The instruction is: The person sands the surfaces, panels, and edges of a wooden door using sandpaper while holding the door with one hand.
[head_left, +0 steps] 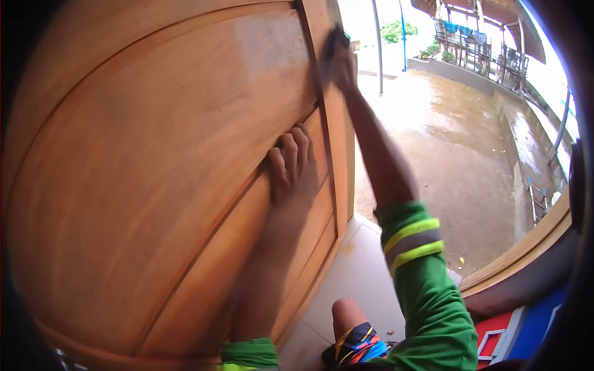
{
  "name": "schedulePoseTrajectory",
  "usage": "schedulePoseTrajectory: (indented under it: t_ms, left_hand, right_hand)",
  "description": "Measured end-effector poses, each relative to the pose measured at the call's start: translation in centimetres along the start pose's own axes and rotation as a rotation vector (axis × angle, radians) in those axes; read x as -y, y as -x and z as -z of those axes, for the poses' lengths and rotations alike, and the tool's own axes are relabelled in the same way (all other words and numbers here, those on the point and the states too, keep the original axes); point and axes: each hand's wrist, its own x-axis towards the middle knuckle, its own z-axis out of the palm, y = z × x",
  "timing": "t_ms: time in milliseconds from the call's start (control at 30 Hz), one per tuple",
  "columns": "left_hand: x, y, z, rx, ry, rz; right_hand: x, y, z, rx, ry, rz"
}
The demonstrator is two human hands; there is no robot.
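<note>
A brown wooden door [148, 179] with raised panels and dark grooves fills the left of the head view. My left hand [294, 164] rests against it at a groove between panels, fingers bent and slightly apart, with nothing seen in them. Higher up, my right hand [345, 69] is at the door's outer edge strip [334, 133]. Its fingers are closed around a small dark object [335, 44], too smeared by motion to name. A pale grey patch [270, 44] shows on the upper panel near that hand.
White floor tiles [362, 253] lie below, with my bent knee [346, 318] above them. Outside is a wet concrete yard [451, 161] with a grey post [378, 49] and a fenced shelter [476, 40]. A wooden frame [520, 247] and red and blue panels [495, 324] are at lower right.
</note>
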Motion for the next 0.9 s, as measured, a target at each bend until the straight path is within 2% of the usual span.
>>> schedulePoseTrajectory:
  t_ms: [33,100,167,233,267,433,500,567,633,667,700,800,833,900]
  left_hand:
    - [-0.2,0.2,-0.2,0.012,0.0,0.007]
    - [-0.1,0.1,-0.3,0.014,-0.016,-0.006]
    - [0.0,0.1,0.0,0.032,-0.045,-0.017]
    - [-0.2,0.2,0.3,0.051,-0.022,-0.006]
    - [-0.1,0.0,0.4,0.049,-0.016,0.009]
    - [-0.1,0.3,0.1,0.025,-0.008,-0.001]
    - [0.0,0.0,-0.1,0.007,-0.024,0.006]
    - [0.1,-0.4,0.1,0.009,-0.014,0.013]
    - [0.1,0.0,0.2,0.01,0.006,0.018]
    - [-0.1,0.1,-0.4,-0.027,0.049,0.046]
    - [-0.3,0.0,-0.7,-0.029,0.042,0.063]
    - [-0.5,0.1,-1.3,-0.076,0.018,0.071]
    - [-0.2,0.5,-2.1,-0.119,0.015,0.053]
    - [-0.4,0.1,-2.5,-0.148,0.026,0.064]
  right_hand:
    - [3.5,-3.7,0.4,0.033,-0.111,-0.13]
    - [2.5,-6.3,-0.2,0.061,-0.147,-0.194]
    - [2.1,0.3,1.1,0.116,0.076,0.017]
    - [-7.1,10.8,2.2,0.139,0.232,0.035]
    - [-7.7,16.1,4.7,0.283,0.18,-0.347]
    - [-7.7,14.6,3.1,0.238,-0.24,-0.328]
    - [-2.2,10.6,0.7,0.129,-0.323,-0.114]
    - [8.3,3.8,-0.2,0.02,-0.314,0.338]
    - [5.7,5.0,0.1,0.131,-0.331,0.351]
    - [0.5,8.7,0.1,0.109,-0.381,0.488]
    - [-4.4,15.0,0.8,0.085,-0.288,0.391]
    - [-16.6,36.3,3.9,0.231,0.166,-0.145]
    - [-16.7,38.5,4.7,0.236,0.214,-0.236]
    - [-17.6,36.0,3.4,0.143,0.103,-0.229]
